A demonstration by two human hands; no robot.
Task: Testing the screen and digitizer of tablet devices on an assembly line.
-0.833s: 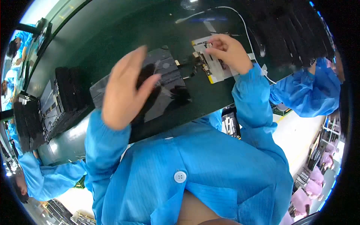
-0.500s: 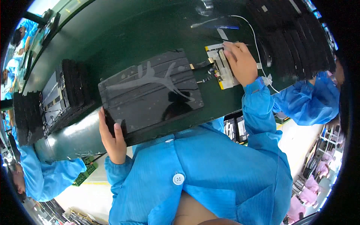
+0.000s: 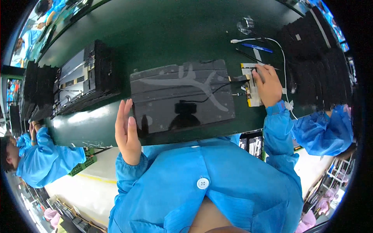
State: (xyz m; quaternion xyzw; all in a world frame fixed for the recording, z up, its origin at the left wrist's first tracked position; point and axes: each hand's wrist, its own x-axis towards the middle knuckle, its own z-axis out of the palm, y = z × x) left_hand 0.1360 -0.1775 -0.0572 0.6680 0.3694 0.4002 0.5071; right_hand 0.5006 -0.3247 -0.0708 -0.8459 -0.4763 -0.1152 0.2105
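A large flat dark panel (image 3: 182,97) with pale curved tape lines lies on the green table (image 3: 163,35) right in front of me. My left hand (image 3: 127,134) is raised at the panel's near left corner, fingers straight and apart, holding nothing. My right hand (image 3: 267,84) presses flat on a small yellow and white circuit strip (image 3: 248,83) at the panel's right edge, where thin cables join the panel.
Stacks of black panels (image 3: 83,79) stand at the left, more dark stacks (image 3: 318,66) at the right. A white cable (image 3: 279,50), a blue pen (image 3: 257,47) and a clear tape roll (image 3: 245,25) lie beyond my right hand. Co-workers in blue coats sit at left (image 3: 42,155) and right (image 3: 322,130).
My left hand came off the top of the panel, dropped to its near left edge, and now stands open beside it. The right hand stays on the circuit strip.
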